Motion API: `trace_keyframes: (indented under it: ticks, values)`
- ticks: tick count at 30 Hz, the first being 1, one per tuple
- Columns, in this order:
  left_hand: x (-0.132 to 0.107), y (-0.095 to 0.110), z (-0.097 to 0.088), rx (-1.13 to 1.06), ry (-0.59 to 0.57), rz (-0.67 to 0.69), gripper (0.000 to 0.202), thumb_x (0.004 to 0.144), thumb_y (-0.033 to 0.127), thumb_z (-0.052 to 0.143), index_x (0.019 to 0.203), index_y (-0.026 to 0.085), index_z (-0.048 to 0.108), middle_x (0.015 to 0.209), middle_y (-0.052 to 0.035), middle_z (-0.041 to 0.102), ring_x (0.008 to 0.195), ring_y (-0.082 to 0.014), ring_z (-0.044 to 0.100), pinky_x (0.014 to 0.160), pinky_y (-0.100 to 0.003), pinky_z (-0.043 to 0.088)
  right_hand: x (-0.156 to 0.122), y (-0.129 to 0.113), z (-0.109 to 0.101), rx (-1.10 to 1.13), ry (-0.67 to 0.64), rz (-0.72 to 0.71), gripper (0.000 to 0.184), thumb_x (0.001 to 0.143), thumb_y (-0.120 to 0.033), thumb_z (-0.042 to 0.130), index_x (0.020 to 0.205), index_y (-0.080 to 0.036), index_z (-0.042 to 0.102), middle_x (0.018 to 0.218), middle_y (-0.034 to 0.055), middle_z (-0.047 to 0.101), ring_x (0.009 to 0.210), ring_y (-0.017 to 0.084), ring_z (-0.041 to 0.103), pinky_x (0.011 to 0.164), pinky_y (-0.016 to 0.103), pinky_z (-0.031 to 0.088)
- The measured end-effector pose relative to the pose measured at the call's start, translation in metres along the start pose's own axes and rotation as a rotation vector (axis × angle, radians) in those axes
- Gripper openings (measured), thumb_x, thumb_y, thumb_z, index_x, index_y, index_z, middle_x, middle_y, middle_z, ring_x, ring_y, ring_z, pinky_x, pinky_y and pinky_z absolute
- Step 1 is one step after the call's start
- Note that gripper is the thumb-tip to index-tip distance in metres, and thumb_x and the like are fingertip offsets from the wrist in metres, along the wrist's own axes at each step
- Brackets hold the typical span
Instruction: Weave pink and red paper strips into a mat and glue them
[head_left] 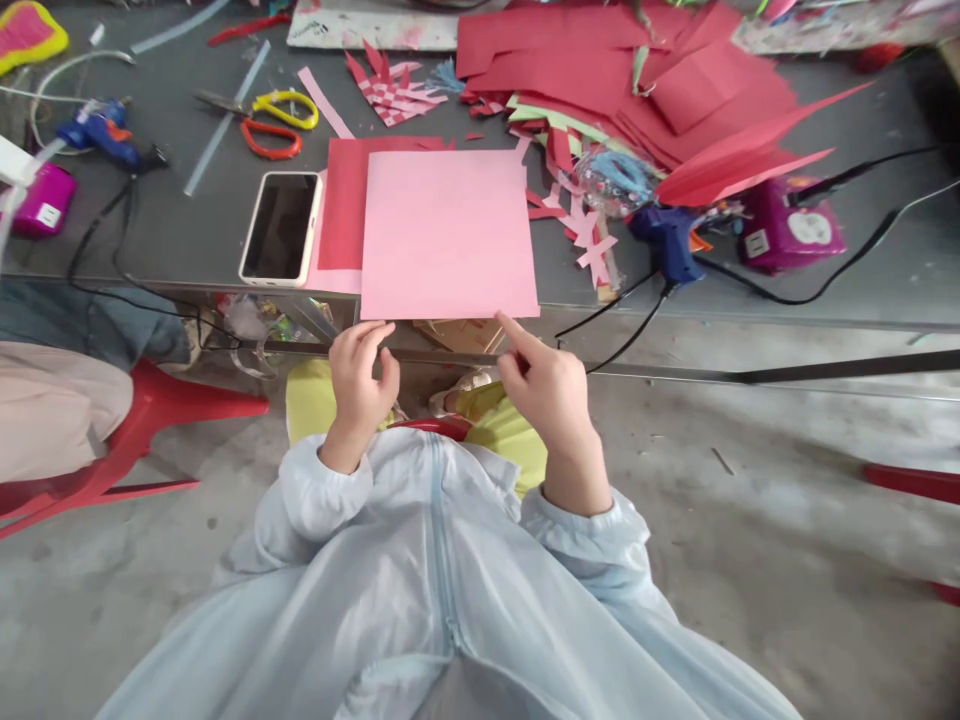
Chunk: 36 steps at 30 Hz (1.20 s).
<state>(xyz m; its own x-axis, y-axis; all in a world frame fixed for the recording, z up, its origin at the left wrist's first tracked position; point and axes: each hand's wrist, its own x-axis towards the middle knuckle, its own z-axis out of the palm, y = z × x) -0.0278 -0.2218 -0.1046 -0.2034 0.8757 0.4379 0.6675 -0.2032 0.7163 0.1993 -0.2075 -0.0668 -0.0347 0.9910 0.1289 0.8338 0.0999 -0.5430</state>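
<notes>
A pink paper sheet (446, 232) lies flat on the grey table (172, 225), its near edge hanging slightly over the table's front. It partly covers a red sheet (343, 200). My left hand (361, 380) hovers just below the sheet's near left corner, fingers loosely curled, holding nothing. My right hand (547, 385) is below the near right corner, index finger stretched out with its tip touching or almost touching the sheet's edge.
A phone (280, 226) lies left of the paper. Scissors (270, 115) lie behind it. Blue glue guns (667, 240) (101, 128) with cords sit at right and left. Red paper pile (645, 80) fills the back right. A red stool (142, 420) stands at left.
</notes>
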Motion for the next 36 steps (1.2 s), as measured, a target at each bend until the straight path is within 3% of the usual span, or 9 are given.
trace_keyframes:
  ticks: [2,4,7,11,16,22,25,30,36]
  values:
    - [-0.005,-0.001,0.002,-0.212,-0.01,-0.246,0.008,0.083,0.023,0.061,0.086,0.022,0.068,0.092,-0.0058,0.071,0.096,-0.0203,0.064,0.096,-0.038,0.048,-0.008,0.004,0.002,0.157,0.048,0.028,0.055,0.081,-0.024,0.046,0.129,-0.017,0.074,0.054,-0.003,0.048,0.05,0.01,0.035,0.056,0.027,0.035]
    - [-0.004,-0.003,0.006,-0.357,-0.071,-0.415,0.013,0.083,0.03,0.063,0.073,0.021,0.063,0.075,-0.0031,0.066,0.076,-0.0174,0.062,0.078,-0.033,0.051,-0.013,0.008,0.007,0.329,0.066,0.087,0.051,0.082,-0.027,0.049,0.123,-0.015,0.076,0.055,-0.0036,0.047,0.05,0.01,0.035,0.055,0.026,0.036]
    - [0.005,-0.004,0.013,-0.482,-0.186,-0.513,0.031,0.09,0.045,0.056,0.074,0.02,0.062,0.066,-0.0028,0.063,0.058,-0.0144,0.059,0.058,-0.028,0.048,-0.014,0.01,0.023,0.642,0.018,0.203,0.041,0.08,-0.031,0.056,0.11,-0.015,0.079,0.057,-0.0033,0.051,0.051,0.01,0.037,0.051,0.026,0.032]
    - [0.025,-0.002,0.018,-0.748,-0.201,-0.664,0.043,0.086,0.06,0.064,0.074,0.018,0.063,0.066,-0.0022,0.063,0.056,-0.0101,0.057,0.055,-0.023,0.045,-0.018,0.011,0.052,0.974,-0.15,0.361,0.034,0.076,-0.038,0.061,0.095,-0.015,0.078,0.048,-0.0078,0.039,0.044,0.008,0.03,0.044,0.025,0.022]
    - [0.036,-0.002,0.02,-0.837,-0.171,-0.683,0.045,0.086,0.053,0.069,0.06,0.018,0.06,0.06,-0.0005,0.061,0.052,-0.0073,0.053,0.054,-0.021,0.042,-0.031,0.005,0.08,1.1,-0.287,0.399,0.036,0.075,-0.046,0.063,0.088,-0.014,0.075,0.042,-0.0097,0.036,0.041,0.007,0.028,0.044,0.025,0.021]
    - [0.008,-0.001,0.015,-0.795,-0.257,-0.719,0.043,0.084,0.052,0.069,0.058,0.018,0.063,0.06,-0.0014,0.063,0.053,-0.0086,0.054,0.056,-0.023,0.044,-0.035,-0.009,0.086,1.219,-0.371,0.414,0.046,0.076,-0.058,0.066,0.089,-0.015,0.074,0.043,-0.0096,0.036,0.042,0.007,0.027,0.045,0.025,0.02]
    - [-0.01,0.002,0.014,-0.788,-0.289,-0.728,0.042,0.081,0.054,0.071,0.059,0.018,0.064,0.06,-0.0015,0.063,0.055,-0.0101,0.056,0.057,-0.024,0.045,-0.035,-0.017,0.085,1.261,-0.373,0.41,0.055,0.073,-0.07,0.068,0.086,-0.017,0.072,0.047,-0.0084,0.039,0.044,0.007,0.029,0.046,0.025,0.021]
    - [-0.032,0.006,0.017,-0.785,-0.33,-0.715,0.041,0.079,0.056,0.073,0.063,0.018,0.067,0.064,-0.0015,0.066,0.059,-0.0114,0.059,0.06,-0.025,0.048,-0.037,-0.029,0.085,1.281,-0.319,0.397,0.066,0.072,-0.078,0.067,0.048,-0.021,0.045,0.045,-0.0055,0.038,0.044,0.006,0.029,0.047,0.027,0.022]
    - [-0.046,0.008,0.021,-0.804,-0.4,-0.704,0.043,0.078,0.06,0.074,0.067,0.018,0.069,0.066,-0.0018,0.068,0.061,-0.012,0.06,0.062,-0.025,0.05,-0.04,-0.029,0.084,1.319,-0.282,0.422,0.069,0.066,-0.079,0.07,0.044,-0.021,0.039,0.043,-0.0075,0.03,0.042,0.004,0.025,0.046,0.027,0.017]
